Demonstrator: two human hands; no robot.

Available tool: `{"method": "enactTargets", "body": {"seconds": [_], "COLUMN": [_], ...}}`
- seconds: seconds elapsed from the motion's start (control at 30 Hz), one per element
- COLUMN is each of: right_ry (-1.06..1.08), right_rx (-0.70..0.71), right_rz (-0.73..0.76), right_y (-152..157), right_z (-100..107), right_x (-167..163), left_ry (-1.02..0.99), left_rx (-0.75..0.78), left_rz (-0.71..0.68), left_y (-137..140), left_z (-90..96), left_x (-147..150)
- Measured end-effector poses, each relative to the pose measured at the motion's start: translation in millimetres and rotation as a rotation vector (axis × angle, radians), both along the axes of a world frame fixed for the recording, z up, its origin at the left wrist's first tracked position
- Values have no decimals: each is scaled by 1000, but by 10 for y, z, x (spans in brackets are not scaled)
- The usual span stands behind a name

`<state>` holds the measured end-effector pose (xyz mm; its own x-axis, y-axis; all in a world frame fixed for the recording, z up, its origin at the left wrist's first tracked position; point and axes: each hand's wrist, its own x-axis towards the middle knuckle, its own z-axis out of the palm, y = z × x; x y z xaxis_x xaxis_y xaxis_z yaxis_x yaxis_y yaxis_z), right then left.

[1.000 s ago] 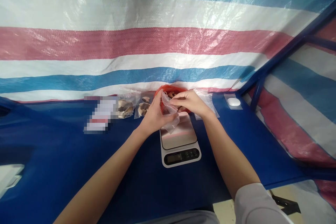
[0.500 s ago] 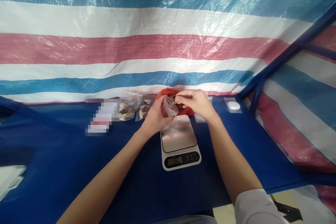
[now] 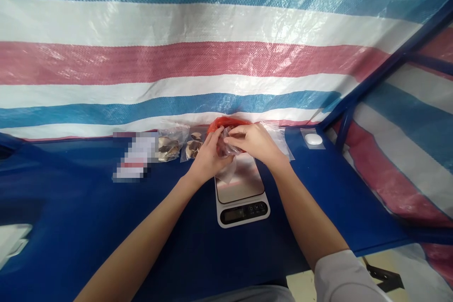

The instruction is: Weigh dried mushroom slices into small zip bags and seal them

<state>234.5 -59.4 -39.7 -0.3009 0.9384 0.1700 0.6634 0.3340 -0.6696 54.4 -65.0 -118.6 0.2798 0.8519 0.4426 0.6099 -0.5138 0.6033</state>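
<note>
My left hand (image 3: 209, 155) grips a small clear plastic bag (image 3: 228, 170) by its mouth, above the far part of a white kitchen scale (image 3: 243, 214). The bag's lower part hangs over the scale's plate (image 3: 240, 188). My right hand (image 3: 256, 144) is closed at the bag's opening, thumb and fingers together. What lies between those fingertips is hidden. Just behind both hands is a red plastic bag (image 3: 226, 120), mostly covered by them. The scale's display (image 3: 234, 214) is too dim to read.
Left of my hands lie two clear bags of brown and cream dried pieces (image 3: 168, 148) (image 3: 193, 148). Farther left is a blurred-out paper (image 3: 138, 155). Flat clear bags (image 3: 281, 139) and a bagged white oval object (image 3: 314, 139) lie right on the blue table (image 3: 106, 207). Striped sheeting (image 3: 198, 61) rises behind.
My right hand has moved left from over the red bag to the clear bag's mouth. The clear bag's opening, wide before, is now largely covered by my fingers. My left hand keeps its grip.
</note>
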Motion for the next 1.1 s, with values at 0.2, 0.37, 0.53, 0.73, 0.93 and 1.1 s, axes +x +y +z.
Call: {"method": "enactTargets", "body": {"seconds": [0.2,0.37,0.53,0.73,0.93,1.1], "right_ry": [-86,-66,147,289,249,227], "right_rx": [15,45,-7,-53,-117,-195], "right_rz": [81,93,130,176,240,270], "right_y": [17,59,115,166,196,151], "right_z": [-43,-112,-137,-202,-260,-211], "right_x": [-33,-18,135,234,279,202], "left_ry": [-10,-90,-262,-271,-103,20], "left_rx": [-19,-54,-221,-341,-278,-95], "left_rz": [20,0,-7,-9,2,-24], "left_y": [3,15,70,130,160,125], "left_z": [2,17,77,169,243,253], "left_x": [0,-23,-143,-260,-391,-422]}}
